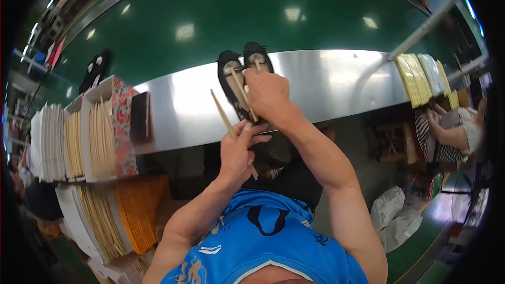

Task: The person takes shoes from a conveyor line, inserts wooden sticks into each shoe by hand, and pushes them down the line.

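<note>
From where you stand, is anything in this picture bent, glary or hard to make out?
Head view: the metal bench bows and the corners go black, as with a very wide lens; white glare patches dot the green surface, and bright sheen washes over the bench; the black shoes lose detail in their darkest parts; clutter near the rim looks stretched and soft.

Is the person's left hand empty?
No, the left hand holds a thin pale stick that pokes out above and below the fingers.

bright overhead glare, curved fisheye edges, black corners, slight blur
</note>
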